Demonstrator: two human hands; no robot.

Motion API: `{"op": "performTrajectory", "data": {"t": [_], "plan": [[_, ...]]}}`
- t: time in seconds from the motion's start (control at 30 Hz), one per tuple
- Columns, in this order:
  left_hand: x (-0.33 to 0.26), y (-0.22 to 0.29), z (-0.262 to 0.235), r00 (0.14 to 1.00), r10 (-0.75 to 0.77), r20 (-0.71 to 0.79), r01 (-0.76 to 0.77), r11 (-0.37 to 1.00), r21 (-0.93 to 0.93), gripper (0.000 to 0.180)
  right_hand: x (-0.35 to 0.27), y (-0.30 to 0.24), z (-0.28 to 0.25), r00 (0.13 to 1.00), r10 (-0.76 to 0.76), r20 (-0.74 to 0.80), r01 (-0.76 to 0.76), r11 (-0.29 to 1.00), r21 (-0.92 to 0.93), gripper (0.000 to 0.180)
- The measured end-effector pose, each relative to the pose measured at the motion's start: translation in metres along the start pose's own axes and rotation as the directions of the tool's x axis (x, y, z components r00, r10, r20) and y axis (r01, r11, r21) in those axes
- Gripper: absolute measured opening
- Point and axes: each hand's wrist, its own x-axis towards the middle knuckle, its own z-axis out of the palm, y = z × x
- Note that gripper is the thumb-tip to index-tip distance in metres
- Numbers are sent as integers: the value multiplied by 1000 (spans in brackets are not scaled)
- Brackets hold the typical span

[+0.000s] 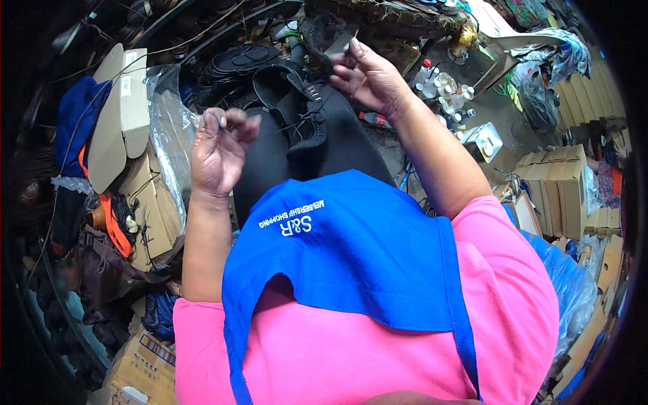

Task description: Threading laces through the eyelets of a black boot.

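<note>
Nearest to me is my pink shirt (351, 364), with a blue apron (364, 270) spread over its front and onto my lap. Beyond the apron's edge, my legs show in black trousers (266, 175), and a black shoe (309, 138) rests between my thighs — its opening faces away from me, its laces hanging loosely over the side.

My left hand (217, 158) is raised to the left of the shoe, its fingers curled toward the thumb; they are blurred, and I cannot tell whether they pinch anything. My right hand (371, 77) is up farther out, to the right — thumb and forefinger tips close together, the other fingers bent. I cannot tell if anything thin is between those tips. Both hands look apart from the shoe.

Off to my left stand a cardboard box (137, 111) and clear plastic sheeting (172, 121). A bottle with a red label (374, 119) lies past my right knee; farther out, small bottles (449, 91) cluster on the floor.
</note>
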Motion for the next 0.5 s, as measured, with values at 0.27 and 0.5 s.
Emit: {"op": "performTrajectory", "data": {"t": [0.27, 0.5], "plan": [[-71, 68, -124, 921, 205, -330, -103, 948, 301, 13, -72, -87, -86, 838, -355, -413, 29, 786, -617, 20], [39, -20, -5, 989, -146, -3, 72, 469, 880, 66, -21, -11, 15, 945, 21, 326, 315, 206, -926, 15]]}}
